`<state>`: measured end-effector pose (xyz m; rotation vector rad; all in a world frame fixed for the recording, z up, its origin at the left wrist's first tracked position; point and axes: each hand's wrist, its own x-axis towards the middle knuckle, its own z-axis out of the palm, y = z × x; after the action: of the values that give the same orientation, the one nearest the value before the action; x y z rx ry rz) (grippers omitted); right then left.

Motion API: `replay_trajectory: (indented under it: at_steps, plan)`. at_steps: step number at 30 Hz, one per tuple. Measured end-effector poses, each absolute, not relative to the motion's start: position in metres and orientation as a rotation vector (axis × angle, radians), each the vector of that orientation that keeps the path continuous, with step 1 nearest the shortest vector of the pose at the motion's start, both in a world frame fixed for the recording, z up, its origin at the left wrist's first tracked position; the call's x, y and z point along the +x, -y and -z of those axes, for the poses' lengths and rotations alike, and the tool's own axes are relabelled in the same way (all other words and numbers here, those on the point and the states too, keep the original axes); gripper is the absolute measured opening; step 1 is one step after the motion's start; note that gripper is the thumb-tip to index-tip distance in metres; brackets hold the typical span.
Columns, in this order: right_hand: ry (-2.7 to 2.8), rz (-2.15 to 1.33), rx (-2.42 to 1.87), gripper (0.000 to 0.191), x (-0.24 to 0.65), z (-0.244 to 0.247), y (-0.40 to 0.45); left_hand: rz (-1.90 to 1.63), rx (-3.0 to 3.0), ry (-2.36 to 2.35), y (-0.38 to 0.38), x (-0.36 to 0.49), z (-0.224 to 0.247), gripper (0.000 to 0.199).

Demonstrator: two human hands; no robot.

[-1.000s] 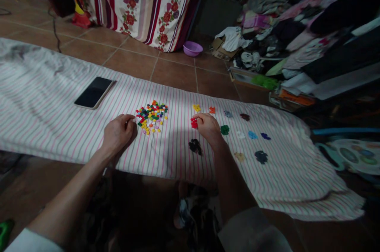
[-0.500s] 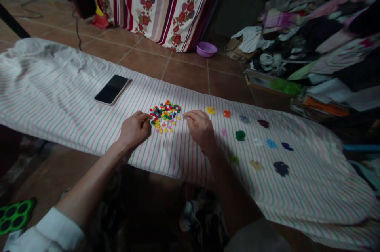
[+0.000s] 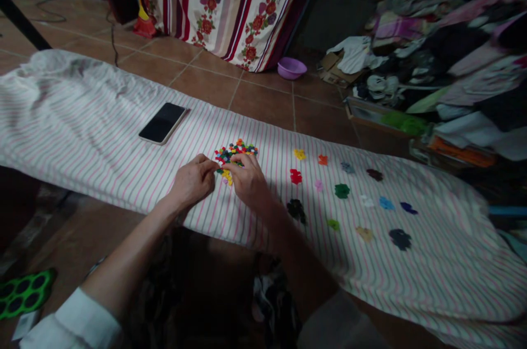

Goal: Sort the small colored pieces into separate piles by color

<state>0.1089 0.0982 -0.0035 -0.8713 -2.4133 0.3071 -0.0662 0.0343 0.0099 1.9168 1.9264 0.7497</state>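
A mixed heap of tiny coloured pieces (image 3: 236, 150) lies on the striped cloth (image 3: 197, 118). My left hand (image 3: 195, 180) rests at the heap's left edge, its fingers pinched together. Over the front of the heap is my right hand (image 3: 248, 178), thumb and forefinger closed near the left fingertips. Whatever either pinch holds is too small to make out. To the right lie small single-colour piles, among them yellow (image 3: 300, 154), red (image 3: 295, 176), orange (image 3: 323, 159), green (image 3: 341, 191), black (image 3: 296, 210) and light blue (image 3: 386, 203).
A phone (image 3: 163, 123) lies on the cloth left of the heap. Beyond the cloth's far edge, a purple basin (image 3: 292, 68) stands on the tiled floor by a floral curtain (image 3: 230, 3). Clothes (image 3: 395, 31) are piled at the upper right.
My right hand has moved left, from beside the heap to over its front, close to my left hand. The red and black piles have come into sight. The view has shifted slightly.
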Motion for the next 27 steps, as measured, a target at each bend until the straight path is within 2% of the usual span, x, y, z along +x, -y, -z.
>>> replay_trajectory:
  at_steps: [12, 27]
  plan:
    - [2.292, -0.311, -0.99, 0.017, 0.094, 0.006, -0.101, -0.746, 1.879, -1.983, -0.034, -0.065, -0.012, 0.029]
    - [2.259, -0.34, -1.038, 0.013, 0.089, 0.009, -0.107, -0.818, 1.834, -1.949, -0.035, -0.069, -0.011, 0.031]
